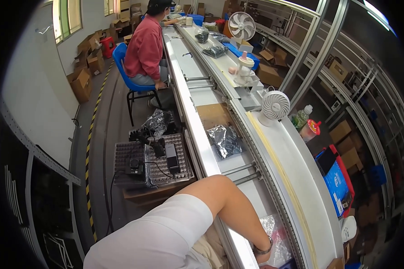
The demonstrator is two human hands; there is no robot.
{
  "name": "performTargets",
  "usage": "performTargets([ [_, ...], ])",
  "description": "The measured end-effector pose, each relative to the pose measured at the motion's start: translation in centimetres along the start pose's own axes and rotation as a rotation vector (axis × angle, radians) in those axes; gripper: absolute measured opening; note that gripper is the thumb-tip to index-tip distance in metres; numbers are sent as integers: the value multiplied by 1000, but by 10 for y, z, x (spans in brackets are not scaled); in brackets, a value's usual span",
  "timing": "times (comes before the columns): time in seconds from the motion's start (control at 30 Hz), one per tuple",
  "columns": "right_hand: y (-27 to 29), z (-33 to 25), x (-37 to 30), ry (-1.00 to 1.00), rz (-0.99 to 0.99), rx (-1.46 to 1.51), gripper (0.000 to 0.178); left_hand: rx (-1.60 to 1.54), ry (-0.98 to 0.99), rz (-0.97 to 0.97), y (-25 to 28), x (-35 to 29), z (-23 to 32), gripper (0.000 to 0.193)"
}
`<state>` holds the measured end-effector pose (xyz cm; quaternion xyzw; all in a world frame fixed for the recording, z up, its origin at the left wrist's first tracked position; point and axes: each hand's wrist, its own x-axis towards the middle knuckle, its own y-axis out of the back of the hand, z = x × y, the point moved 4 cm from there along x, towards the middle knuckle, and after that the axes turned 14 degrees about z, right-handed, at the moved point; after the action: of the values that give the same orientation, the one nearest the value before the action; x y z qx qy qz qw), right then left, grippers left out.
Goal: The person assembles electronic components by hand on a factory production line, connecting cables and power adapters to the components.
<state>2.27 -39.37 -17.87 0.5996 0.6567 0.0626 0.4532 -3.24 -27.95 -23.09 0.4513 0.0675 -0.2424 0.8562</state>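
Observation:
My left hand (263,257) is at the bottom edge, below a wristwatch (264,245), with its fingers cut off or hidden. The left arm bends at the elbow and reaches down over the conveyor line. Next to the hand lies a clear plastic bag (274,228) with something pinkish showing in it. A dark blue object (288,265) peeks in at the bottom edge beside the bag. What the left hand holds, if anything, cannot be seen. My right hand cannot be made out in the picture.
A dark item in clear plastic (225,141) lies on the line ahead. A white fan (274,107) stands on the right-hand ledge. At left, trays (155,172) hold black devices and a cable. Farther off, a co-worker in a red top (143,49) sits on a blue chair (120,58).

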Motion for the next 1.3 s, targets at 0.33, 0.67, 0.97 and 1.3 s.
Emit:
performTargets([
  [0.33,-11,36,33,-108,-28,272,22,77,42,-46,13,-16,6,38],
  [0.67,-10,50,31,202,-24,-277,25,162,-73,130,-14,6,-12,15],
  [0.97,-19,43,18,140,-135,124,33,-170,-51,-53,-11,9,-16,15],
  [1.3,-33,40,40,357,-28,28,27,-297,37,-227,-6,-12,-31,28],
])
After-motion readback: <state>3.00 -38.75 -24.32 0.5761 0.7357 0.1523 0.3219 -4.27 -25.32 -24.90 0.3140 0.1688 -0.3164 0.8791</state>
